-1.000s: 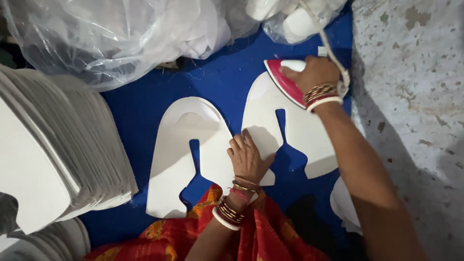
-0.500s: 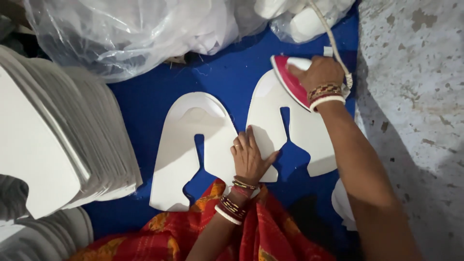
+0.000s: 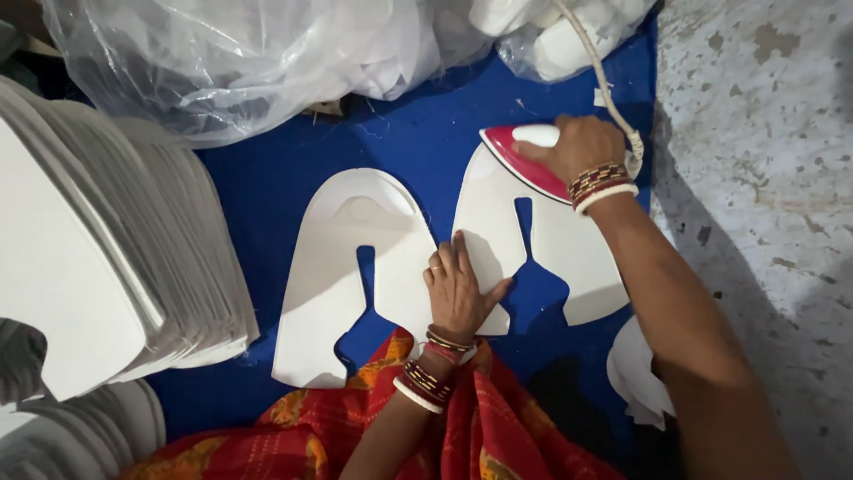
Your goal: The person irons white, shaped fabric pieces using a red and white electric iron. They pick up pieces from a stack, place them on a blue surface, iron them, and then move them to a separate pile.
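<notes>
Right hand (image 3: 582,149) wrapped around the pink-and-white iron (image 3: 524,156), pressed on the top of the right-hand white cut piece (image 3: 551,240) on the blue cloth (image 3: 267,191). Left hand (image 3: 458,289) flat, fingers spread (ring showing), pinning that piece's lower edge beside its twin (image 3: 346,267).

1. The white cut-out pieces (image 3: 533,240) are seen as smooth, matt, stiff sheet.
2. The iron (image 3: 524,156) is shown in glossy pink and white plastic.
3. The blue cloth (image 3: 400,147) is matt.
4. The plastic bags (image 3: 240,62) are thin, clear, crinkled.
5. The floor (image 3: 764,178) is rough, pitted concrete.
</notes>
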